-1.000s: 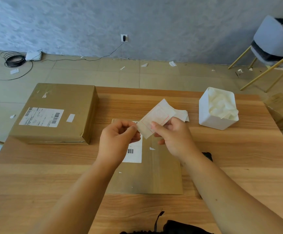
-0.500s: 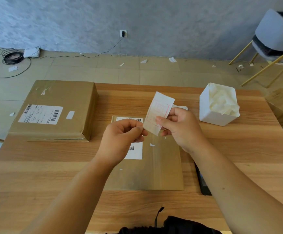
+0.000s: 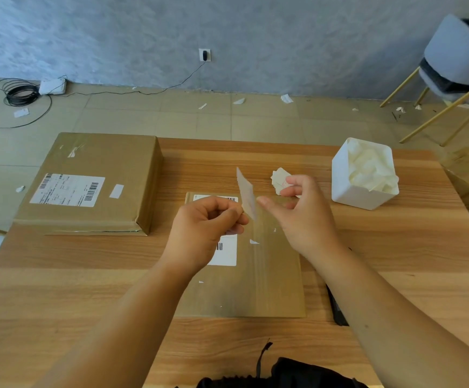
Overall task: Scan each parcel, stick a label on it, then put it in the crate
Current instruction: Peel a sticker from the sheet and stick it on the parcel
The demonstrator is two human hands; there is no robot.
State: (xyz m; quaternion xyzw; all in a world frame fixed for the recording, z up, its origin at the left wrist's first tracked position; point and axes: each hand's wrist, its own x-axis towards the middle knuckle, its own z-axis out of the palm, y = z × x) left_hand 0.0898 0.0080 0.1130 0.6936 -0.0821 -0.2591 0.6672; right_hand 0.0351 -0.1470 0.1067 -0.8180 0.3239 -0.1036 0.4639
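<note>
A thin white label (image 3: 245, 191) is pinched at its lower end between the thumb and curled forefinger of the left hand (image 3: 205, 228). The label rises from that grip almost edge-on and is held in the air above the far end of a flat brown parcel (image 3: 267, 278), which lies on the wooden table (image 3: 59, 289) beneath both hands. The right hand (image 3: 304, 217) is raised just beside the label, its thumb stretched toward the slip and its fingers loosely curled. Crumpled white paper (image 3: 279, 179) is seen at those fingertips, but whether it is gripped or merely lies behind them cannot be told. A larger cardboard box (image 3: 93, 163) is set at the table's left, well apart from the grip, and a white bin (image 3: 351, 191) stuffed with paper stands to the right
</note>
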